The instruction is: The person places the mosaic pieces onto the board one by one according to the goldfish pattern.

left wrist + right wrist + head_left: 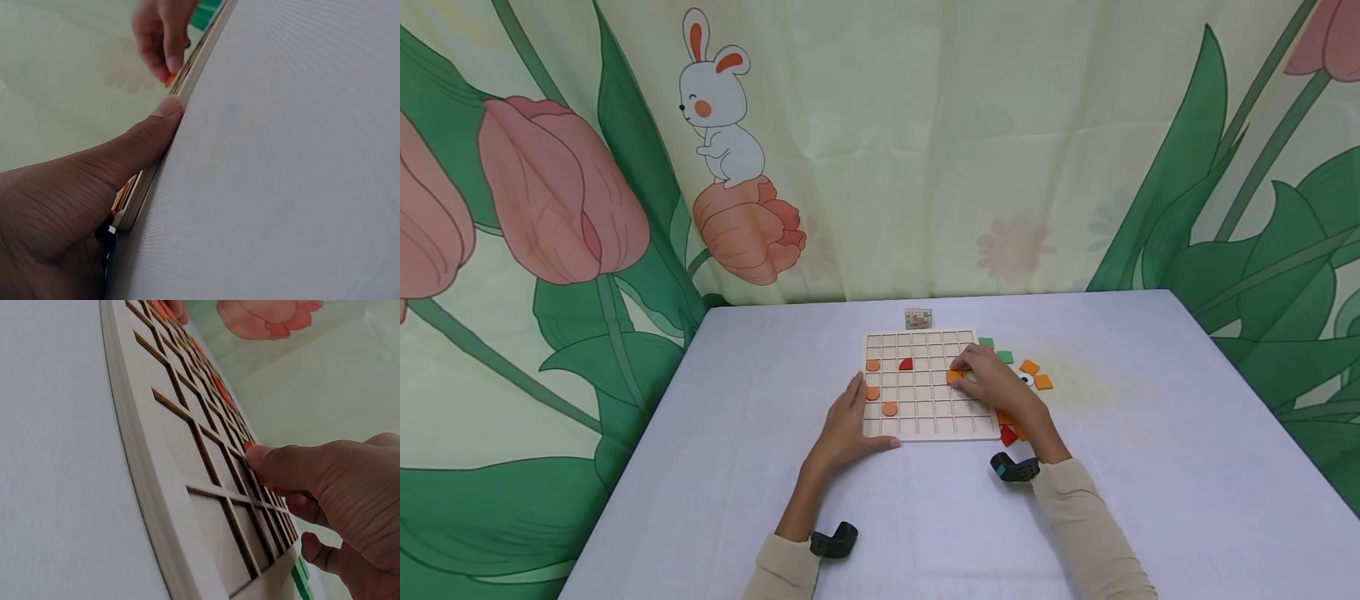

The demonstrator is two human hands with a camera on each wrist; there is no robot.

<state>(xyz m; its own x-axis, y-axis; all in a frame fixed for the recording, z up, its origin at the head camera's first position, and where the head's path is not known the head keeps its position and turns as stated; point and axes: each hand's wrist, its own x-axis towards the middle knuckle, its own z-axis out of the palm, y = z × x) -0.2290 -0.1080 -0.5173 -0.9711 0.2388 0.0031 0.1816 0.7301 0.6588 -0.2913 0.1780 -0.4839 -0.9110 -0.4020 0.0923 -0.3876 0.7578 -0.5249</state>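
One gridded board (pixel 930 409) lies beneath the grip. Left hand (pixel 844 432), spread wide, braces its near-left corner. Right hand (pixel 991 381) pinches one orange piece (pixel 954 377) narrowly at the grid. Placement appears in hand; next move likely calls for seating it squarely, then release. Right of grip: two green tiles (pixel 1004 357), two orange tiles (pixel 1043 382); others part-hidden, uncounted. Left: three orange discs (pixel 890 409), one red piece (pixel 906 364).

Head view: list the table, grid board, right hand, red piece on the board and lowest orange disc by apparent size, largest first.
1. Table
2. Grid board
3. Right hand
4. Red piece and lowest orange disc: too alike to rank
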